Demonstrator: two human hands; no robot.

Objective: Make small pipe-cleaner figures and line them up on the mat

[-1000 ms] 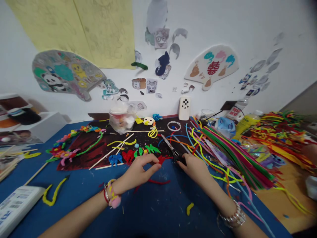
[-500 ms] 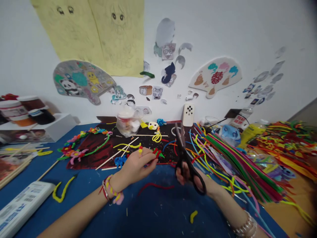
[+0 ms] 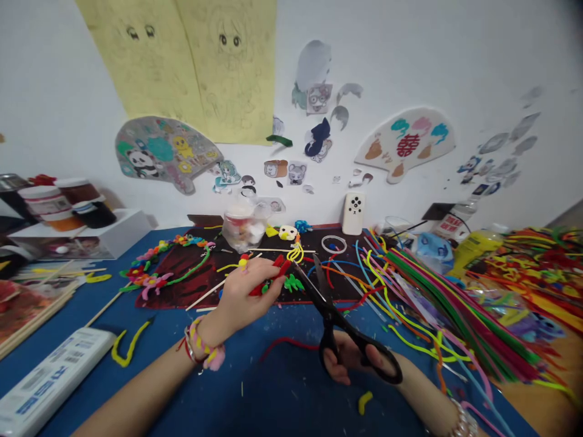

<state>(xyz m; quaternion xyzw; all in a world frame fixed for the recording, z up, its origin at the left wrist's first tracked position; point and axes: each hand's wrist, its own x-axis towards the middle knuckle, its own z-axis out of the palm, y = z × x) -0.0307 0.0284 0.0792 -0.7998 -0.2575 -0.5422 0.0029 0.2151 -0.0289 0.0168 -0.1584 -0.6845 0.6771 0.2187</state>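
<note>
- Red pipe cleaner [image 3: 279, 267]: short, fuzzy, wiry, grasped by the fingers [image 3: 255, 284] of the left hand [image 3: 243, 297], just above the dark mat [image 3: 334, 285].
- Scissors [image 3: 350, 346]: black plastic loops, blades spread open, tips near the pipe cleaner.
- Right hand [image 3: 346, 367]: clenched around the loops, low over the blue surface [image 3: 286, 388].
- Green pipe cleaners [image 3: 455, 309]: a long, straight heap on the right.

A white wall [image 3: 455, 54] — yellow sketches [image 3: 182, 67], paper fans [image 3: 405, 145] — rises behind the blue-topped table [image 3: 291, 388].
</note>
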